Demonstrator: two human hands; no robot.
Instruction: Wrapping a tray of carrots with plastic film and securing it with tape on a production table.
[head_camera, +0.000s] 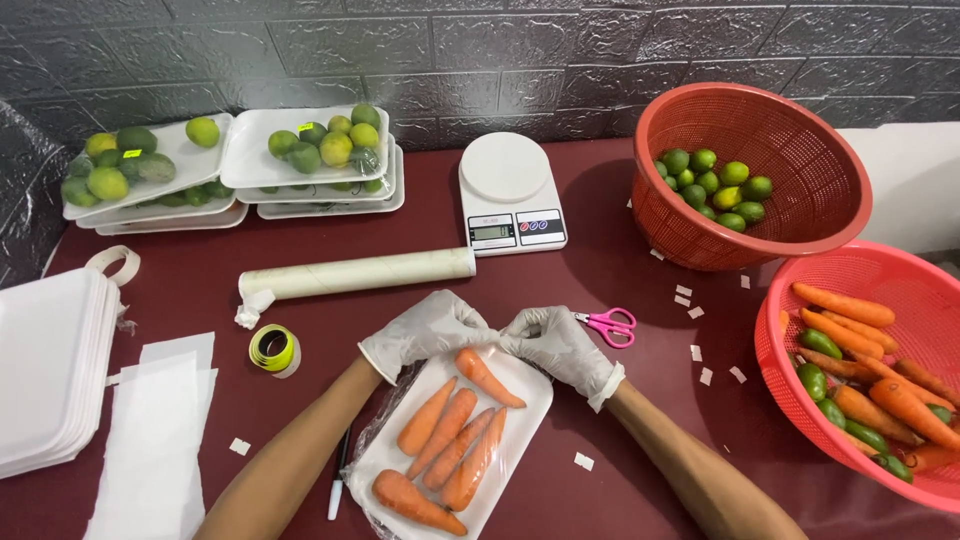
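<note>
Both forearms reach in from the bottom edge and meet at the far end of a white foam tray (520, 385) that lies just below the middle of the dark red surface (620, 420). The left hand (425, 330) and the right hand (555, 345) wear thin, wrinkled white gloves, knuckles up, wrists bent inward. Their fingers are closed in a pinch on the edge of clear plastic film (385, 425) at the tray's top rim, fingertips almost touching each other. The film looks glossy and crumpled along the tray's left side.

Six orange carrots (450, 440) lie in the tray, tapered and smooth, mostly side by side.

At 3 o'clock of the right hand, just beside it, lie pink-handled scissors (610, 325). At 12 o'clock of the hands a long pale cardboard tube (355, 274) lies across the surface, and beyond it stands a white digital scale (510, 195) with a round plate. At 9 o'clock sits a small yellow roll of tape (272, 348). At 1 o'clock a red mesh plastic basket (790, 130) holds green limes (715, 185); at 3 o'clock a second red basket (900, 270) holds carrots and green peppers.
</note>
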